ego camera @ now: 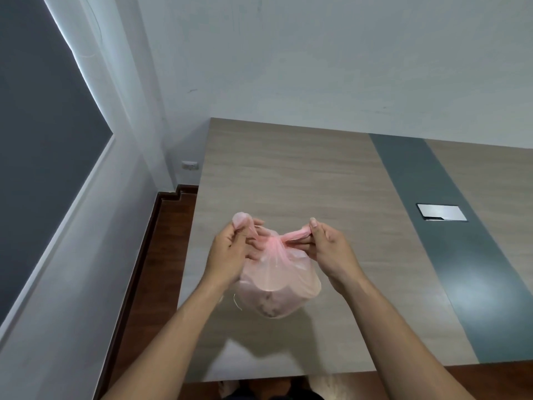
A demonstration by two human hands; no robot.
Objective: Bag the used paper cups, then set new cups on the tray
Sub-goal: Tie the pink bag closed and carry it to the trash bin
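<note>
A thin pink plastic bag [277, 284] hangs just above the wooden table [302, 174], bulging with dim shapes inside that look like used cups. Its two handles cross at a twist above the bulge. My left hand [227, 255] pinches the left handle, which sticks up past my fingers. My right hand [328, 249] pinches the right handle, pulled out sideways. No tray or new cups are in view.
A grey strip [432, 226] runs across the table with a metal cable-box lid [441, 212] set in it. The table's left edge meets a dark wooden floor [161, 241]. A white wall with a socket [190, 165] stands behind.
</note>
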